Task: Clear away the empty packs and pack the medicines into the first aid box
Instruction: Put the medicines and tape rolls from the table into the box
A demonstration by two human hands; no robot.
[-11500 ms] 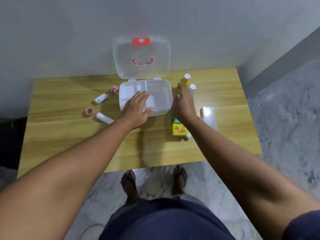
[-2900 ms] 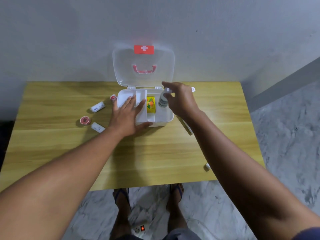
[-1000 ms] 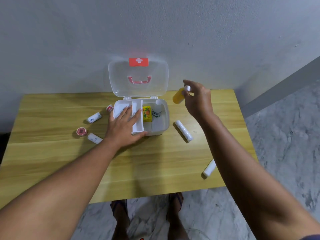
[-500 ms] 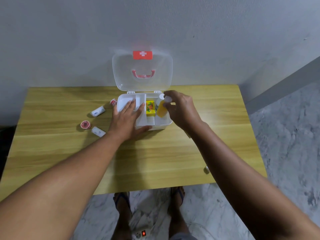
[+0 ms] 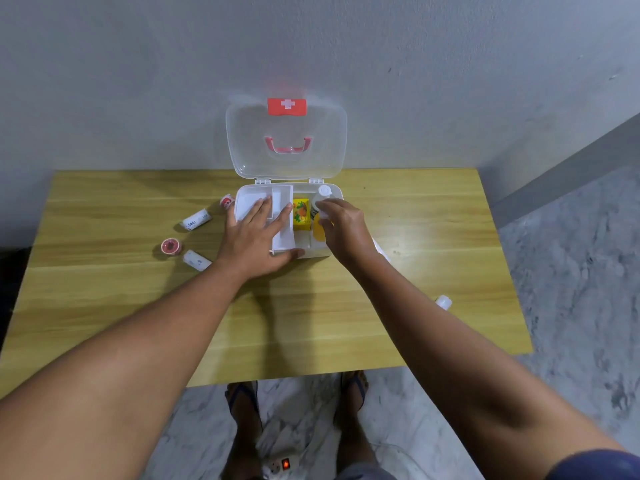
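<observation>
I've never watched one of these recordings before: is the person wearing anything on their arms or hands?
No. Both forearms are bare, and the left hand and right hand show no gloves, rings, watch or bands. Only a dark blue sleeve edge appears at the right upper arm.

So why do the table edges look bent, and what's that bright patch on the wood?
Head view: the wide-angle lens bows the table edges and stretches the forearms near the frame's bottom. The bright patch right of the right hand is glare from light on the wood. The left hand casts a soft shadow toward the viewer.
</observation>
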